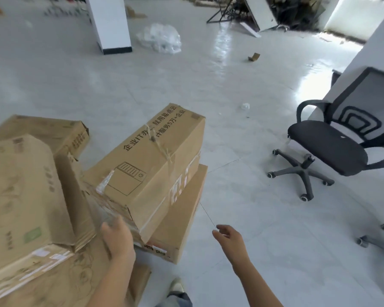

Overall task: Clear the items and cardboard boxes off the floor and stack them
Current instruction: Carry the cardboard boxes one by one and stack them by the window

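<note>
At the near left, the left hand (118,238) lies flat against the taped near end of a brown cardboard box (155,160); the right hand (228,237) hangs with fingers loosely spread, holding nothing. Black print on top reads "企业IT办" and "服务5万+企业" beside a line-drawn computer tower. It sits atop a flatter box (180,218). Far off lies a clear plastic bag (160,37).

Pretty sure this is an office space, just a messy one. There's a mesh-back swivel chair (333,147) on a glossy pale tiled floor (253,240), a white pillar (109,21), taped cardboard boxes (155,156) piled up, a wad of clear plastic wrap (160,37), and white panels (262,12) dumped along the far edge.
</note>
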`<control>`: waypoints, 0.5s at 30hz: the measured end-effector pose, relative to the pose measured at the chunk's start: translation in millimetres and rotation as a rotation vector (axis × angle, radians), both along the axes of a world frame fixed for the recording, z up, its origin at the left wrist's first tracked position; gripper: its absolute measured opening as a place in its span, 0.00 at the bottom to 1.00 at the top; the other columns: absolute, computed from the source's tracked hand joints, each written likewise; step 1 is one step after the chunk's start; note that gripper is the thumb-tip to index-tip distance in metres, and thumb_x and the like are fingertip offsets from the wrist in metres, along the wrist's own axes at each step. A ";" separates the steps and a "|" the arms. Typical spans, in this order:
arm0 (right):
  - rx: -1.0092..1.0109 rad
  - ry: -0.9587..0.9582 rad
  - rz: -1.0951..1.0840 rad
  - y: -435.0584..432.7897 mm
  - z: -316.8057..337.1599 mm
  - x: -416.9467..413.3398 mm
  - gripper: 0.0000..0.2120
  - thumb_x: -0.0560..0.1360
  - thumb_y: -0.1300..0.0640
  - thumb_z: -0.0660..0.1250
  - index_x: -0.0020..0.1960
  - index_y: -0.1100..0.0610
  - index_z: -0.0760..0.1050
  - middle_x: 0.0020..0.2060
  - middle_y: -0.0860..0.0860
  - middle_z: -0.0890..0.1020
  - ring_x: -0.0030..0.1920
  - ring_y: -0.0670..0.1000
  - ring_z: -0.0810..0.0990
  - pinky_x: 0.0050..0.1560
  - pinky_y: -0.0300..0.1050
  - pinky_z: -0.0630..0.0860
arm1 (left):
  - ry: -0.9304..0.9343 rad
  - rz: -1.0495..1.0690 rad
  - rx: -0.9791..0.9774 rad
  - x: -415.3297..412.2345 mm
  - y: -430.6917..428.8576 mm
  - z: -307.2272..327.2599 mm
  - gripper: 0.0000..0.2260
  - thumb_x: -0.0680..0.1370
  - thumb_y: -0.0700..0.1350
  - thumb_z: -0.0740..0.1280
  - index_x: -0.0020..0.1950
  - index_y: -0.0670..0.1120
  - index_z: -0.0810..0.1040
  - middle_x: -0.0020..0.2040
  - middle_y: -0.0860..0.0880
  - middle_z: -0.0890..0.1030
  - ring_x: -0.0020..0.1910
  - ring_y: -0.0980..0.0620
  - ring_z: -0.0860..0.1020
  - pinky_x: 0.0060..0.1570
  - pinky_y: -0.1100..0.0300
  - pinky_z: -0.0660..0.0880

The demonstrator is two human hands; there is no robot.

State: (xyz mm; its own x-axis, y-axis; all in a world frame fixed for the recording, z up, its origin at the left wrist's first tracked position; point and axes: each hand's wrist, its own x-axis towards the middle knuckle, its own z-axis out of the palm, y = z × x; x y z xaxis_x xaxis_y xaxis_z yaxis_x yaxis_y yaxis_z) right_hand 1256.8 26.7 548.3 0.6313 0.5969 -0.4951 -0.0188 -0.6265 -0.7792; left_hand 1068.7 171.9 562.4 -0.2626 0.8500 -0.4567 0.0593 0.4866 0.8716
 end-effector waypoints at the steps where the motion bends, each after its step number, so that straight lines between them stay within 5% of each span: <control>1: 0.016 -0.001 0.035 20.6 3.5 10.3 0.15 0.76 0.55 0.65 0.61 0.56 0.74 0.56 0.50 0.77 0.56 0.48 0.73 0.54 0.40 0.68 | -0.018 0.045 0.004 5.5 17.2 -1.7 0.24 0.81 0.48 0.56 0.74 0.39 0.59 0.72 0.38 0.65 0.69 0.39 0.65 0.68 0.46 0.63; 9: 0.107 -0.061 0.267 159.5 32.4 74.4 0.16 0.76 0.56 0.64 0.63 0.57 0.73 0.57 0.52 0.76 0.60 0.50 0.73 0.59 0.43 0.69 | -0.058 0.178 -0.056 22.9 70.7 5.5 0.18 0.79 0.41 0.60 0.68 0.40 0.67 0.61 0.44 0.76 0.60 0.43 0.74 0.62 0.48 0.70; 15: 0.196 -0.336 0.431 283.1 53.1 150.4 0.18 0.76 0.55 0.64 0.64 0.58 0.72 0.64 0.55 0.73 0.66 0.55 0.69 0.63 0.49 0.68 | -0.016 0.330 -0.068 40.6 88.2 9.0 0.13 0.77 0.39 0.60 0.58 0.35 0.76 0.51 0.36 0.78 0.51 0.38 0.76 0.50 0.48 0.72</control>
